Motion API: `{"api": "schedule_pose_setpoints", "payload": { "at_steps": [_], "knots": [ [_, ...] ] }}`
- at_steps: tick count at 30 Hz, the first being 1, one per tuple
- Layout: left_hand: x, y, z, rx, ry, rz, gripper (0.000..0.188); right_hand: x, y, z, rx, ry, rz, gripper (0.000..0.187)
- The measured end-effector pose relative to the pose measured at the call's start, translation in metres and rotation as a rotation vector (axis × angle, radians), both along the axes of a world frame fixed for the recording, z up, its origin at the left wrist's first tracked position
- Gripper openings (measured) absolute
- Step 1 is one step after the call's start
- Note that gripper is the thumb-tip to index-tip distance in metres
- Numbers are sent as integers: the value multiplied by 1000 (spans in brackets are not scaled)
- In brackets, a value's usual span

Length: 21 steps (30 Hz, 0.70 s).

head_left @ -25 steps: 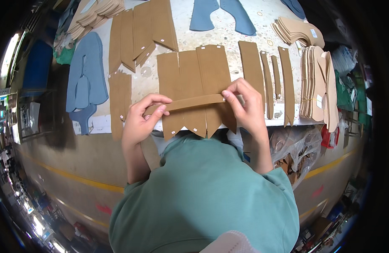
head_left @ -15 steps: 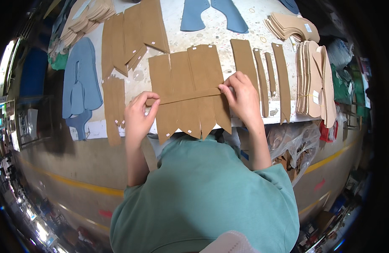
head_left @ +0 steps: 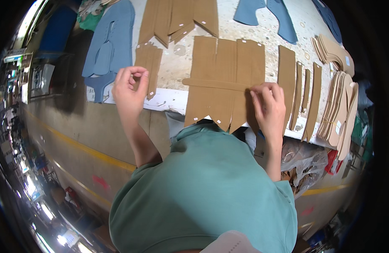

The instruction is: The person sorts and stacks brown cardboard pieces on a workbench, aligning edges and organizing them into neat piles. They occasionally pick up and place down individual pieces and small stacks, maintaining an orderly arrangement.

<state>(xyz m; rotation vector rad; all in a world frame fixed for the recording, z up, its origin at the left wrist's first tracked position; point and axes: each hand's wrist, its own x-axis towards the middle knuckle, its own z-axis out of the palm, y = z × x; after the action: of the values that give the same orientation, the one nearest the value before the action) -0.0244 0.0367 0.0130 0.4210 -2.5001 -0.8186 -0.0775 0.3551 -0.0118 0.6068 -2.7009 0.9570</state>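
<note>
A wide brown sheet (head_left: 203, 99), slit into panels with pointed lower ends, lies before me on the table. Across it runs a narrow brown strip (head_left: 215, 84) with a rounded left end. My right hand (head_left: 271, 103) bends over the strip's right end, thumb and forefinger at its tip, the end partly hidden by the fingers. My left hand (head_left: 130, 87) is off the strip, fingers loosely curled and no piece visible in them. It hovers at the front edge beside a small stack of brown pieces (head_left: 154, 63) with white tags.
Blue cut pieces (head_left: 112, 36) lie at the left, with larger brown panels (head_left: 177, 17) behind. Right of the sheet are several narrow brown strips (head_left: 314, 99) and a bundle of beige pieces (head_left: 332, 111). A clear plastic bag (head_left: 306, 158) hangs below the table edge.
My left hand has let go of the strip's left end and moved left toward the small brown stack. My right hand stays at the right end. The view has shifted left.
</note>
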Motion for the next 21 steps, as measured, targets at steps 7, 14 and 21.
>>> {"api": "schedule_pose_setpoints", "payload": {
  "at_steps": [7,14,21],
  "knots": [
    [0,-29,-5,13,5,123,7,4,-19,-2,83,-40,76,18],
    [-29,-34,-27,-179,-29,139,11,4,-18,2,115,-58,106,19],
    [-36,-33,-38,-147,-69,197,14,8,-18,-3,123,-50,82,21]
  ]
}}
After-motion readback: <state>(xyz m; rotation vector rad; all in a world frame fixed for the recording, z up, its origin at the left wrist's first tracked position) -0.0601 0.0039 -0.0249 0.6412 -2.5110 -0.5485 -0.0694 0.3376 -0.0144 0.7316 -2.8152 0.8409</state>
